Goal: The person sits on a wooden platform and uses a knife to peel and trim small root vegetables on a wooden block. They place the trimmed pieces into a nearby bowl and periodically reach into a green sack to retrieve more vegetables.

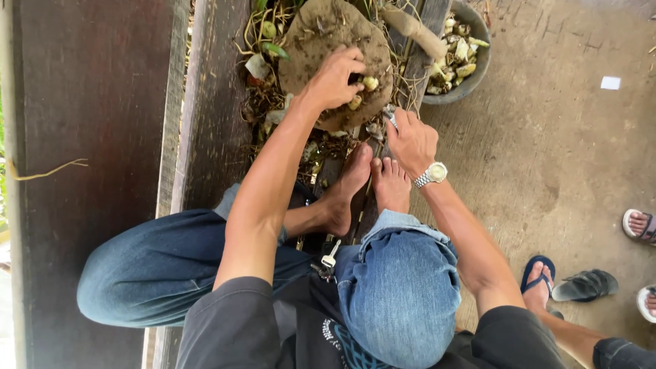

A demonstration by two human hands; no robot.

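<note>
Chopping block, a round worn wooden slab, is lying on the dark plank table and is being worked at by the seated person. Beside the block, to its right, a grey basin of pale cut pieces is standing. On the block's near edge, the left hand is being pressed down, its grip curled loosely over small pale nuts. Just below the block's right rim, the right hand is being closed around a small blade. The work is probably best done with the nuts steadied firmly and the fingertips kept clear of the blade.
</note>
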